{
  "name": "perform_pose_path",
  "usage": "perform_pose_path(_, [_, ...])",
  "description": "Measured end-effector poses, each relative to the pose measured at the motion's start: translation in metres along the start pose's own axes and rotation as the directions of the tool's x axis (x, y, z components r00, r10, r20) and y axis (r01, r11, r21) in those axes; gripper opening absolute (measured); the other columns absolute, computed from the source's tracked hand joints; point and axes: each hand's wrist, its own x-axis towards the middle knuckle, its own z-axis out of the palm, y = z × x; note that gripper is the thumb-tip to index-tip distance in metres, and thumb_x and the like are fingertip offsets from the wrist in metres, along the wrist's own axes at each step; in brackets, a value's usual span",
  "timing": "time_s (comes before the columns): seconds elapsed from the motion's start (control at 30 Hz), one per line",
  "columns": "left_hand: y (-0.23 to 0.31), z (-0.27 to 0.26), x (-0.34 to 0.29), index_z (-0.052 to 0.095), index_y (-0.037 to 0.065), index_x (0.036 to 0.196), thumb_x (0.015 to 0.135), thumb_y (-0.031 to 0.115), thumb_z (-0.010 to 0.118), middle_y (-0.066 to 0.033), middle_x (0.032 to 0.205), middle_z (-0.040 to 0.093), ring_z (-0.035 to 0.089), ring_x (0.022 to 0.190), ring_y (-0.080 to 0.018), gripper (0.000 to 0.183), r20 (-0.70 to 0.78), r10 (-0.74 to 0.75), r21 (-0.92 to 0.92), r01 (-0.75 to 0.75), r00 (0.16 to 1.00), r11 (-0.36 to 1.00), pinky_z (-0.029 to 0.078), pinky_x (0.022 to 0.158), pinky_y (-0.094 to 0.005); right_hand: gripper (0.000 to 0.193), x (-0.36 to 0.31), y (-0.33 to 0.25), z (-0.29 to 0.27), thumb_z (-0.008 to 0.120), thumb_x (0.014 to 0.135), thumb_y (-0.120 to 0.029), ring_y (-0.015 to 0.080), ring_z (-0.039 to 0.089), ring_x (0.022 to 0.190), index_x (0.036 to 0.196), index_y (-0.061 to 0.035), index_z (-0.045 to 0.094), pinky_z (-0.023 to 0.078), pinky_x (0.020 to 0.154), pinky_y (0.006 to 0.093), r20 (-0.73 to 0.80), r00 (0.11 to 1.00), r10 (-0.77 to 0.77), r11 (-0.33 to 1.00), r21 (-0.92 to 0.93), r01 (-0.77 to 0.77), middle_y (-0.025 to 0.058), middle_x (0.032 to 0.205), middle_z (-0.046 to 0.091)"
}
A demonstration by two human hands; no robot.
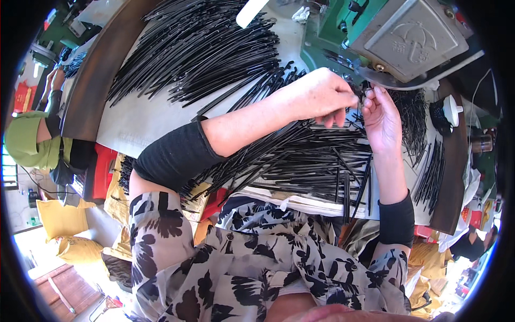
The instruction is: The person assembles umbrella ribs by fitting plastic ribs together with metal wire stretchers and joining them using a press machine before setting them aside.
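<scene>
Both my hands are at the working end of a green machine (327, 40), just below its grey metal cover (416, 43). My left hand (327, 97) reaches across from the left, with thumb and forefinger pinched together and the other fingers curled down. Facing it, my right hand (382, 115) is raised with its fingertips closed together beside a small dark part. What either pinch holds is too small to make out. Beneath my hands lies a loose spread of thin black rods (311, 155), some pointing toward my body.
A large heap of black rods (209, 48) covers the far left of the pale table (120, 121). Thin dark wires (413, 123) and more rods (432, 177) lie at the right. A brown raised edge (94, 80) borders the table. Another person (32, 137) works at far left.
</scene>
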Motion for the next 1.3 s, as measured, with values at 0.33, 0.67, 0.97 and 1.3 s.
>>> perform_pose_path(0.33, [-0.012, -0.088, -0.033, 0.065, 0.006, 0.087, 0.076, 0.024, 0.060, -0.0096, 0.081, 0.066, 0.063, 0.080, -0.0275, 0.022, -0.235, 0.279, 0.951, 0.161, 0.931, 0.262, 0.049, 0.071, -0.0373, 0.024, 0.004, -0.009, -0.003, 0.050, 0.093, -0.018, 0.0218, 0.065, 0.083, 0.105, 0.0020, 0.057, 0.056, 0.071, 0.0297, 0.042, 0.999, -0.031, 0.997, -0.070, 0.034, 0.0153, 0.097, 0.063])
perform_pose_path(0.67, [-0.008, -0.067, -0.019, 0.065, 0.003, 0.088, 0.077, 0.021, 0.063, -0.0123, 0.078, 0.065, 0.063, 0.071, -0.0252, 0.021, -0.200, 0.334, 0.879, 0.019, 0.921, 0.476, 0.048, 0.066, -0.0336, 0.026, -0.016, -0.016, 0.034, 0.055, 0.089, -0.020, 0.0132, 0.061, 0.059, 0.105, 0.0005, 0.057, 0.048, 0.051, 0.0213, 0.086, 0.953, 0.289, 0.824, -0.529, -0.202, 0.0089, 0.080, 0.062])
perform_pose_path(0.97, [-0.013, -0.036, 0.006, 0.061, 0.006, 0.113, 0.084, 0.027, 0.062, 0.0009, 0.077, 0.060, 0.053, 0.063, -0.0036, 0.036, -0.089, 0.088, 0.100, -0.079, 0.992, 0.992, 0.039, 0.052, -0.0170, 0.028, -0.023, -0.007, 0.046, 0.050, 0.091, -0.014, 0.0095, 0.058, 0.053, 0.113, 0.0028, 0.053, 0.042, 0.047, 0.0190, 0.165, 0.930, 0.328, 0.669, -0.736, -0.105, 0.0057, 0.074, 0.060])
perform_pose_path(1.3, [-0.012, -0.028, 0.012, 0.061, 0.006, 0.113, 0.085, 0.025, 0.061, 0.0005, 0.079, 0.060, 0.052, 0.062, -0.0034, 0.034, -0.117, 0.106, -0.006, -0.108, 0.988, 0.994, 0.039, 0.051, -0.0168, 0.028, -0.020, -0.012, 0.045, 0.050, 0.090, -0.014, 0.0102, 0.059, 0.052, 0.112, 0.0039, 0.053, 0.041, 0.046, 0.0195, 0.164, 0.950, 0.265, 0.667, -0.743, -0.058, 0.0065, 0.074, 0.061])
